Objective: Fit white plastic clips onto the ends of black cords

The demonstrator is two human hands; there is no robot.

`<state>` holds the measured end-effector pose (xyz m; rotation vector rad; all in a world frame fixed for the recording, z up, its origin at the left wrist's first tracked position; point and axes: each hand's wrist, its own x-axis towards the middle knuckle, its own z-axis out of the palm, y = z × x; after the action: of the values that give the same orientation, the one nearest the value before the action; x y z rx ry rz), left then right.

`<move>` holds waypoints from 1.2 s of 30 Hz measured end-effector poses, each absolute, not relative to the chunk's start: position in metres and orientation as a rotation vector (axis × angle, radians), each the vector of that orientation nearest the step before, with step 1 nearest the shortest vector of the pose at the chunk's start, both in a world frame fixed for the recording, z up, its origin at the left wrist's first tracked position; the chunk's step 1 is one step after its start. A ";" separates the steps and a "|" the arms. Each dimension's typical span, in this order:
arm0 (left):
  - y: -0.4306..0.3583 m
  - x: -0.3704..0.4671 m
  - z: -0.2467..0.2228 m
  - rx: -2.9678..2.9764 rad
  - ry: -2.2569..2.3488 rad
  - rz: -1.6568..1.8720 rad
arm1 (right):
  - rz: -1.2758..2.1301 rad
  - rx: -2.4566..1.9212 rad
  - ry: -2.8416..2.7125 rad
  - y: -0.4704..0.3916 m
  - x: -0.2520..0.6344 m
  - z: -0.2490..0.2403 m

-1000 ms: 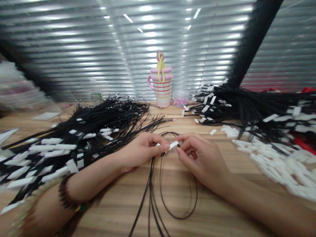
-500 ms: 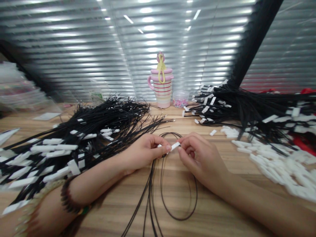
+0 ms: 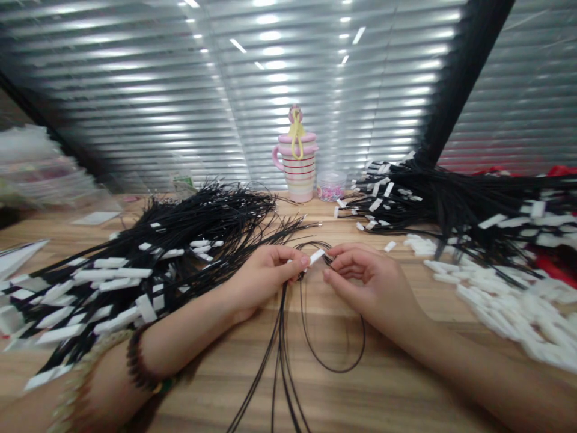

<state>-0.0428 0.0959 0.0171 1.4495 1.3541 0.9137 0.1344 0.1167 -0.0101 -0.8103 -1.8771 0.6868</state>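
In the middle of the view, my left hand (image 3: 270,273) pinches a small white tag (image 3: 317,257) between thumb and fingertips. My right hand (image 3: 367,276) is just right of the tag, its fingers curled, with a gap between thumb and index finger. Whether a cord lies in those fingers is too small to tell. Thin black cords (image 3: 282,337) hang from near my left fingertips toward the front edge of the view, and one loop (image 3: 338,371) curves below my right hand. More cord arcs behind the tag.
Black cords with white tags (image 3: 193,216) are heaped at left. Another cord bundle (image 3: 464,192) lies at right, above many loose white pieces (image 3: 500,300). A striped cup (image 3: 300,174) and a small tub of beads (image 3: 331,186) stand at the back.
The white tag now sits clear of my right fingertips, which have opened a little. The cord loop hangs slightly higher and further right. The view has shifted slightly.
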 end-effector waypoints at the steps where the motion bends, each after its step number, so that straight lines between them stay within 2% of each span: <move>1: 0.096 -0.043 0.017 1.452 1.344 0.922 | 0.678 -0.807 -1.879 0.117 0.134 -0.010; 9: 0.094 -0.040 0.018 1.428 1.366 0.924 | 0.530 -0.714 -1.956 0.113 0.135 -0.005; 19: 0.096 -0.043 0.014 1.368 1.321 1.012 | 0.617 -0.787 -1.915 0.118 0.136 -0.009; 22: 0.099 -0.044 0.011 1.252 1.295 1.183 | 0.844 -0.884 -1.925 0.125 0.136 -0.010; 31: 0.105 -0.050 0.023 1.058 1.100 1.504 | 1.959 -0.667 -1.965 0.142 0.155 0.010; 36: 0.102 -0.048 0.030 1.100 0.994 1.491 | 2.246 -0.627 -1.862 0.157 0.159 0.004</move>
<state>-0.0478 0.1024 0.0303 1.0998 0.9937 1.4905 0.1587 0.1574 0.0036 -0.6272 -1.8616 2.2461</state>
